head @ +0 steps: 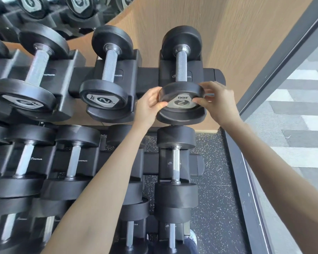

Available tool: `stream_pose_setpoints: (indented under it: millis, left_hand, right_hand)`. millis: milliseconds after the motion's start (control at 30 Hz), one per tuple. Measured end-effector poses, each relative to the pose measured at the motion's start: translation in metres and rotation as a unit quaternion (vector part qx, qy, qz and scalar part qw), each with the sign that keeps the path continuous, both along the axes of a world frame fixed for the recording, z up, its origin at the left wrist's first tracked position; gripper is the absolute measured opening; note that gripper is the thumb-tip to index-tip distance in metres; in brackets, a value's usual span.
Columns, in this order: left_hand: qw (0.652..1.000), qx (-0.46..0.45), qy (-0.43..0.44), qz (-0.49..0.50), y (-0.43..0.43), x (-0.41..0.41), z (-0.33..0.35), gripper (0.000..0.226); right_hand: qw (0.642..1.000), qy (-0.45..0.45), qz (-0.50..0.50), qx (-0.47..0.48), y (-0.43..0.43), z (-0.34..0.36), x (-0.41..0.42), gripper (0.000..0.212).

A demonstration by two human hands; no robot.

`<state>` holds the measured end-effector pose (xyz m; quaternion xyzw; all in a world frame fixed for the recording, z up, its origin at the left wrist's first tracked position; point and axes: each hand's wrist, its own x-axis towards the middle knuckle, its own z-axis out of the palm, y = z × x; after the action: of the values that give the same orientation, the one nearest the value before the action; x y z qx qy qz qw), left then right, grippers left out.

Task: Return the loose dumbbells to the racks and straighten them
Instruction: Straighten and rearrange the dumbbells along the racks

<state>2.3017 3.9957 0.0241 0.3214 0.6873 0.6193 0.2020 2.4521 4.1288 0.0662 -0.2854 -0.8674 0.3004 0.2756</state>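
Wood panels cover the wall (173, 15) behind a big black metal rack (149, 76) full of weights. A dark speckled rubber floor (215, 162) shows down below.

I am working on the small black dumbbell with round rubber ends and a silver bar (181, 66). It sits in the last cradle on the right of the top row. Its long way points straight away from me, toward the wall. The far end rests at the back of the cradle. The near end, with a silver tag that says 2 (182, 103), is right between my hands.

My left hand (151, 103) grips the left edge of the near end, with fingers and thumb curled round the rim. My right hand (217, 101) pinches the right edge, with the thumb on the front. Its fingers look a bit blurry. Both hands are about the same way from it, one on each side.

I think I am straightening it now. With a hand on each side I can turn the round end like a wheel, or push it back along its bar. The other black dumbbell marked 2 (108, 65) sits just to the left, and its tag is turned sideways, so I think that one needs a turn too.
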Motion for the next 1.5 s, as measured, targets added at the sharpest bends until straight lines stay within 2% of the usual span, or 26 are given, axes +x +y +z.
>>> stream_pose_setpoints:
  millis: [200, 333, 400, 567, 700, 767, 867, 1000, 1133, 1267, 1500]
  left_hand:
    - [0.995, -0.045, 0.086, -0.007, 0.004, 0.004, 0.007, 0.046]
    - [0.997, -0.046, 0.043, 0.048, -0.002, 0.003, 0.002, 0.037]
    - [0.996, -0.059, 0.040, 0.059, -0.003, 0.004, 0.002, 0.037]
    - [0.996, -0.050, 0.052, 0.060, 0.004, 0.016, 0.003, 0.038]
    - [0.990, -0.089, 0.100, 0.053, 0.000, 0.018, 0.008, 0.040]
    - [0.973, -0.144, 0.173, 0.041, -0.008, 0.019, 0.007, 0.047]
    - [0.910, -0.256, 0.322, 0.046, -0.037, 0.022, 0.002, 0.051]
    - [0.841, -0.241, 0.473, 0.105, -0.088, 0.012, 0.014, 0.050]
    - [0.791, -0.284, 0.519, 0.159, -0.134, -0.024, 0.027, 0.055]
    - [0.783, -0.346, 0.494, 0.151, -0.168, -0.067, 0.028, 0.064]
    - [0.817, -0.340, 0.462, 0.056, -0.174, -0.133, 0.018, 0.074]
  right_hand:
    - [0.999, -0.010, 0.002, -0.032, 0.000, -0.002, 0.006, 0.032]
    - [0.989, -0.073, 0.048, 0.118, -0.009, 0.014, -0.007, 0.029]
    - [0.982, -0.089, 0.057, 0.160, -0.009, 0.021, -0.011, 0.025]
    - [0.983, -0.119, 0.042, 0.133, 0.001, 0.017, 0.000, 0.017]
    - [0.983, -0.113, 0.042, 0.139, 0.000, 0.012, 0.002, 0.031]
    - [0.982, -0.123, 0.054, 0.137, -0.001, 0.011, 0.007, 0.046]
    - [0.972, -0.173, 0.058, 0.150, -0.008, 0.010, 0.017, 0.063]
    - [0.949, -0.120, 0.072, 0.283, -0.029, 0.010, 0.019, 0.060]
    - [0.926, -0.087, 0.133, 0.341, -0.064, 0.007, -0.005, 0.058]
    - [0.931, -0.116, 0.142, 0.315, -0.096, -0.003, -0.048, 0.065]
    - [0.958, -0.159, 0.080, 0.225, -0.137, -0.019, -0.107, 0.062]
